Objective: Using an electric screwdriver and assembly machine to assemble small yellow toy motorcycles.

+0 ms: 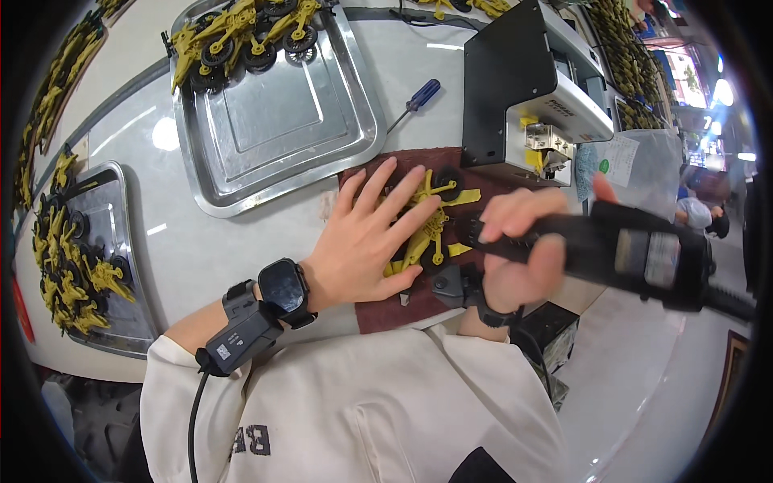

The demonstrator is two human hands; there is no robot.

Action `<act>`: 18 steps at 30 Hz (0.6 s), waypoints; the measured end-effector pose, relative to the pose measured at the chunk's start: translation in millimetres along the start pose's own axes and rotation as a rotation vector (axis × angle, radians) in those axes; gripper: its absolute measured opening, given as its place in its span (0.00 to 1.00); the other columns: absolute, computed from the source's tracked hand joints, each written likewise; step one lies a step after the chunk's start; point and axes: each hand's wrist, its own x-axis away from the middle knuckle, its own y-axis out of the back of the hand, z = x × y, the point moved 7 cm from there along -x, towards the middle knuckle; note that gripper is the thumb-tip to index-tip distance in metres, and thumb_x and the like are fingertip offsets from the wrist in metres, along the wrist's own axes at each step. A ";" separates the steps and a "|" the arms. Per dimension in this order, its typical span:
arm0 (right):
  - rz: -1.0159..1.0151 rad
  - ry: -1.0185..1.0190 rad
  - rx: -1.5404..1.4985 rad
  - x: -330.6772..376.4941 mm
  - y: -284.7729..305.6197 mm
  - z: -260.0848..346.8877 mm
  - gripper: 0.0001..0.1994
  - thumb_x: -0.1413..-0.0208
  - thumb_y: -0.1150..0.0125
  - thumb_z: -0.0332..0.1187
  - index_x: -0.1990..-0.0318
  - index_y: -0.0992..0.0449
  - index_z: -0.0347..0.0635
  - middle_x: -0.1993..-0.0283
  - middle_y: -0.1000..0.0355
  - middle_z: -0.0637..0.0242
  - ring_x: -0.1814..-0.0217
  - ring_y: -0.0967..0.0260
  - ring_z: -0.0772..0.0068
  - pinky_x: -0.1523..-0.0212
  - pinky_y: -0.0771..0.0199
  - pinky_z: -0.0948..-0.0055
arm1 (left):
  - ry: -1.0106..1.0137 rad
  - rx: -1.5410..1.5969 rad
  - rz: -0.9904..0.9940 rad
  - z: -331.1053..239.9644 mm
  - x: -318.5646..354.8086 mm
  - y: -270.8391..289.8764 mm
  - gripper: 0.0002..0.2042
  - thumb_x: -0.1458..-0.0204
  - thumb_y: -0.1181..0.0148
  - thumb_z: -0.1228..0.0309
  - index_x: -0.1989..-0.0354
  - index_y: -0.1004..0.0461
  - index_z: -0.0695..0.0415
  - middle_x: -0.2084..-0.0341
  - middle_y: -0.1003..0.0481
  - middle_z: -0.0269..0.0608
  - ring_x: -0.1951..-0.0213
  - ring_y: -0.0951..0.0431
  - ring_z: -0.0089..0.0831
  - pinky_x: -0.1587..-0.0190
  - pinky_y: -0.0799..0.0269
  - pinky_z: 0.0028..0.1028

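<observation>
My left hand lies flat with fingers spread over a yellow toy motorcycle with black wheels. The toy rests on a dark red cloth mat, and my palm and fingers hide part of it. In my right hand, slightly blurred, is a black electric screwdriver. It is held level, to the right of the toy, its cord end pointing right. Whether its tip touches anything cannot be made out.
A metal tray bears yellow-and-black toys at its far end; another tray at left holds several more. A blue-handled screwdriver lies beside a black-and-white machine at the back right. More yellow parts lie beyond it.
</observation>
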 end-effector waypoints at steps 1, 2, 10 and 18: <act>0.023 -0.007 -0.060 1.4 -0.4 -5.4 0.34 0.44 0.42 0.30 0.37 0.58 0.35 0.68 0.31 0.53 0.72 0.31 0.63 0.66 0.27 0.68 | -0.009 -0.007 0.009 0.1 -0.2 0.2 0.37 0.61 0.38 0.55 0.39 0.40 0.50 0.36 0.47 0.51 0.36 0.49 0.53 0.38 0.57 0.51; 0.043 0.001 -0.094 1.7 1.7 -7.0 0.35 0.45 0.44 0.25 0.36 0.61 0.36 0.68 0.32 0.55 0.72 0.31 0.66 0.66 0.27 0.70 | -0.019 -0.015 0.019 -0.2 0.0 -0.3 0.37 0.61 0.38 0.55 0.39 0.40 0.50 0.36 0.47 0.51 0.36 0.49 0.53 0.38 0.57 0.51; 0.075 -0.062 -0.116 1.2 1.6 -14.5 0.27 0.48 0.43 0.24 0.44 0.51 0.39 0.69 0.32 0.57 0.75 0.32 0.68 0.70 0.28 0.71 | -0.021 -0.012 0.023 0.4 -2.3 -1.8 0.36 0.61 0.39 0.55 0.39 0.39 0.50 0.37 0.45 0.51 0.37 0.48 0.53 0.38 0.56 0.52; -0.151 0.019 -0.005 0.7 30.3 13.7 0.25 0.43 0.43 0.42 0.45 0.46 0.41 0.76 0.33 0.60 0.82 0.35 0.66 0.75 0.30 0.64 | -0.017 -0.025 0.002 4.6 0.7 -3.4 0.37 0.61 0.39 0.54 0.39 0.39 0.52 0.40 0.42 0.51 0.39 0.45 0.53 0.38 0.55 0.50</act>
